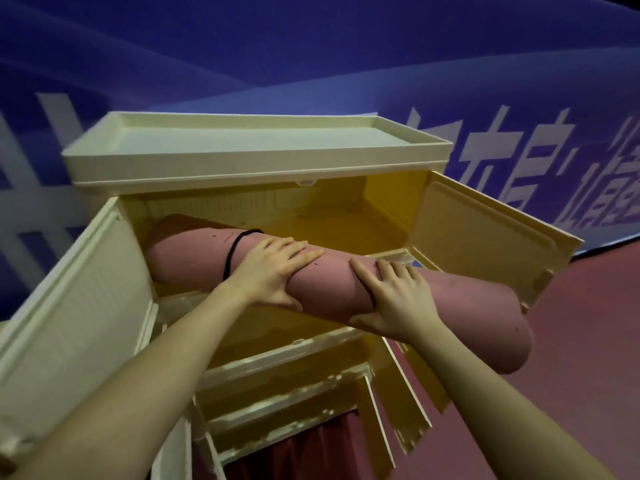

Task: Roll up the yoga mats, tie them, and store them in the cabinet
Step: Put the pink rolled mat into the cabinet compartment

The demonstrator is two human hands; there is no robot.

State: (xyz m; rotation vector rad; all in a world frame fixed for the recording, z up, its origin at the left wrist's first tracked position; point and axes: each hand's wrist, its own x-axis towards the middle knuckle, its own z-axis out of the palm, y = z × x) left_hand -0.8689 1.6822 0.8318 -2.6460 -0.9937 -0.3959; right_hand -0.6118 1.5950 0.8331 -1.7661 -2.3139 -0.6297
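Nearest to the viewer, two bare forearms reached forward and up. The right hand (394,299) gripped the rolled pink yoga mat (332,282) from above, with the fingers laid over the top of the roll and the thumb curled under its near side. Just beside it, to the left, the left hand (268,271) held the same roll in the same way, fingers spread over the top and thumb underneath.

The mat lay at a slant between the hands and the cabinet (249,161). Its right end stuck out past the right hand, outside the cabinet and lower. Its left end, beyond the left hand, was already inside the top compartment. A black band (235,249) went around the roll just left of the left hand.

On both sides of the hands the cream doors of the top compartment stood open, the left door (69,306) and the right door (485,244). Beyond the hands the yellow inside of the compartment was visible, and above it a shallow tray top (398,133). Below the hands, lower compartments also had open doors. Behind the cabinet stood a blue wall with white characters (485,147), and right of the right hand the floor (581,341) was dark red.
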